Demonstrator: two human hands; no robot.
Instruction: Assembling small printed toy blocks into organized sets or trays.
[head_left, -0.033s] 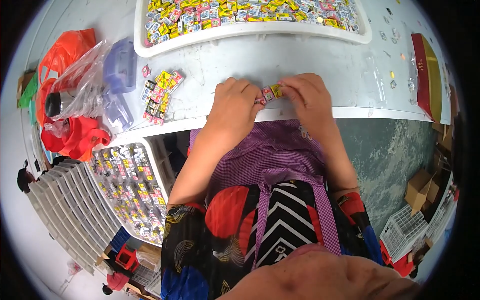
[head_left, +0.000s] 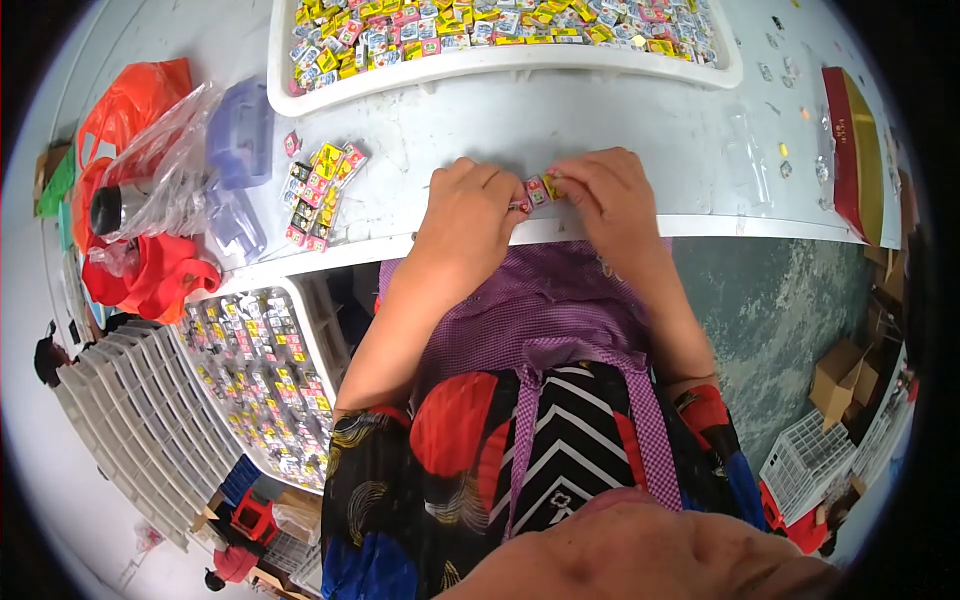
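Observation:
A short row of small pink, white and yellow boxes [head_left: 537, 192] lies between my hands, near the table's front edge. My left hand [head_left: 470, 212] is closed round the left end of the row, and its fingers hide part of it. With thumb and fingertips pinched, my right hand [head_left: 608, 190] grips the yellow box at the right end. Further left on the table is a cluster of similar small boxes [head_left: 322, 190], laid side by side in rows. One loose pink piece [head_left: 292, 142] sits just beyond that cluster.
A white tray [head_left: 500, 62] heaped with small boxes stands at the far side. Left are a red bag [head_left: 135, 95], a blue-violet plastic container [head_left: 240, 135] and a dark bottle [head_left: 108, 208] under clear plastic. A filled crate [head_left: 318, 350] stands below left. At right is a red-and-gold box [head_left: 850, 155].
My right hand has shifted slightly left, toward my left hand, and the yellow end box has moved a little with it. My left hand stays almost where it was.

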